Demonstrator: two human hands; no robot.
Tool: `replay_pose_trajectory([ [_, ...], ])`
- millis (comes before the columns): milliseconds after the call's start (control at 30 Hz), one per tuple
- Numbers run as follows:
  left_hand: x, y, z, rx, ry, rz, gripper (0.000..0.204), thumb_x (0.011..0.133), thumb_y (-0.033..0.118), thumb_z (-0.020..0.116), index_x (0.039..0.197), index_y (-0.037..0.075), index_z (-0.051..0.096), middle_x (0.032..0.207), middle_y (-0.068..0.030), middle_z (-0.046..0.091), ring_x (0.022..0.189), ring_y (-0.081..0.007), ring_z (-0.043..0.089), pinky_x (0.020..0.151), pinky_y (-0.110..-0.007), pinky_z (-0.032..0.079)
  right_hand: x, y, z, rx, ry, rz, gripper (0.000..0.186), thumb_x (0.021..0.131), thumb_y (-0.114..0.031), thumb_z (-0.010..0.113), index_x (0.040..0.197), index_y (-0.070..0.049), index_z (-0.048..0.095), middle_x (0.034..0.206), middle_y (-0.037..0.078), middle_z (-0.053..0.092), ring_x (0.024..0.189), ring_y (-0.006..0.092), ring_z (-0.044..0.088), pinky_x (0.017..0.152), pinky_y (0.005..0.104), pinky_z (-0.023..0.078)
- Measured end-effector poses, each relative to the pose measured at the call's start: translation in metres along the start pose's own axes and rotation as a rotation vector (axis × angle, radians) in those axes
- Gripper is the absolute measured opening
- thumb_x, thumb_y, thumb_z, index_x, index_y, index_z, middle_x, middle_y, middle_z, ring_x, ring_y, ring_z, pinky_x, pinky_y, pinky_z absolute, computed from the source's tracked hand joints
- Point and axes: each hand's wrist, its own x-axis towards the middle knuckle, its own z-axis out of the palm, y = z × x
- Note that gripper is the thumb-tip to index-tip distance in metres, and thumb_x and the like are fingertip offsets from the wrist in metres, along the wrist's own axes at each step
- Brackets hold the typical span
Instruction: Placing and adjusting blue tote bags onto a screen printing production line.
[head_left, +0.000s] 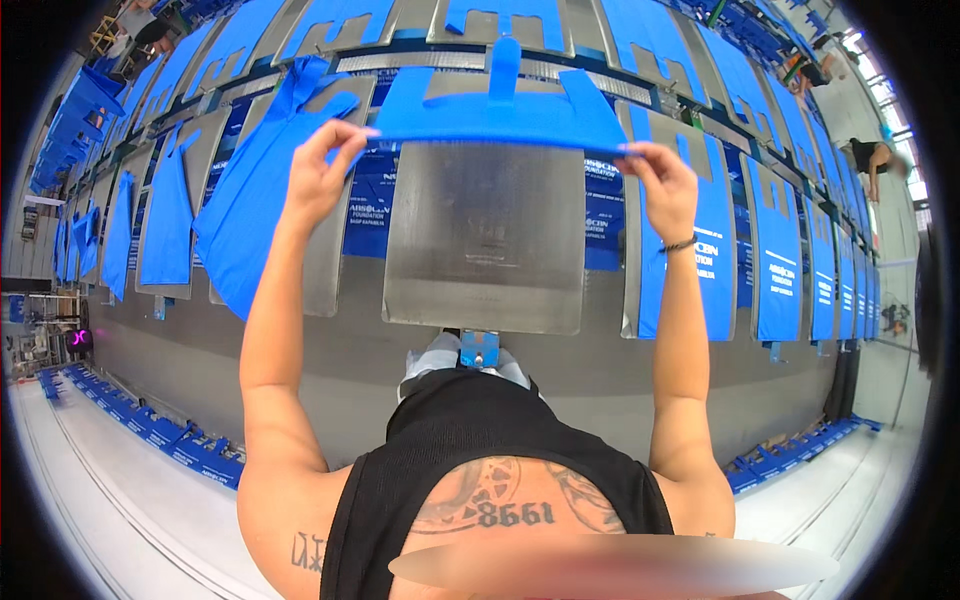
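Pinched at its near corners, a blue fabric bag [490,115] with cut-out handles stretches between my hands. My left hand [325,168] is closed on the left corner, thumb against fingers. At the right corner, my right hand [664,185] pinches the same edge; a dark bracelet circles that wrist. The bag's near edge is drawn straight above the far part of a bare grey metal plate [484,250]. The handle end lies farther away, with one strap [505,72] pointing away from me. Whether the bag touches the plate there, I cannot tell.
To the right, flat blue bags lie on several plates [775,255]. A crumpled blue bag [255,195] drapes over the plate at left. Another row of bag-covered plates [510,25] runs beyond. A blue bracket [480,350] sits at my plate's near edge. Other people [875,160] stand far right.
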Motion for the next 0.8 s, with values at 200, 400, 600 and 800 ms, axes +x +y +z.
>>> replay_pose_trajectory([
  [200, -0.081, -0.039, 0.018, 0.048, -0.199, -0.300, 0.012, 0.088, 0.010, 0.062, 0.091, -0.001, 0.062, 0.083, -0.0082, 0.067, 0.081, -0.0124, 0.063, 0.074, -0.026, 0.048, -0.078, 0.069, 0.022, -0.036, -0.070, 0.357, 0.012, 0.087, -0.003, 0.059, 0.097, 0.001, 0.065, 0.083, 0.005, 0.067, 0.076, 0.0108, 0.064, 0.068, 0.0233, 0.050],
  [400, -0.069, -0.118, 0.055, -0.211, -0.209, -0.465, 0.018, 0.092, 0.020, 0.059, 0.092, 0.002, 0.058, 0.072, 0.0018, 0.058, 0.069, -0.0048, 0.051, 0.061, -0.022, 0.040, -0.045, 0.125, 0.040, -0.200, -0.140, 0.417, 0.016, 0.083, -0.010, 0.066, 0.097, -0.001, 0.067, 0.075, 0.002, 0.064, 0.066, 0.0072, 0.058, 0.061, 0.0228, 0.048],
  [600, -0.025, -0.182, 0.078, -0.326, -0.186, -0.689, 0.017, 0.094, 0.023, 0.056, 0.093, 0.006, 0.060, 0.071, 0.0032, 0.060, 0.060, -0.0036, 0.050, 0.053, -0.022, 0.039, 0.047, 0.195, 0.062, -0.276, -0.123, 0.272, 0.029, 0.084, -0.021, 0.068, 0.105, 0.000, 0.065, 0.079, 0.006, 0.068, 0.070, 0.0102, 0.060, 0.065, 0.0235, 0.048],
  [800, -0.051, -0.202, 0.084, -0.354, 0.083, -0.759, 0.020, 0.095, 0.028, 0.054, 0.097, 0.009, 0.057, 0.072, 0.0017, 0.059, 0.058, -0.0040, 0.047, 0.050, -0.022, 0.036, 0.042, 0.203, 0.076, 0.021, -0.298, 0.717, 0.034, 0.087, -0.023, 0.065, 0.110, 0.002, 0.060, 0.081, 0.000, 0.065, 0.064, 0.0050, 0.053, 0.058, 0.0189, 0.042],
])
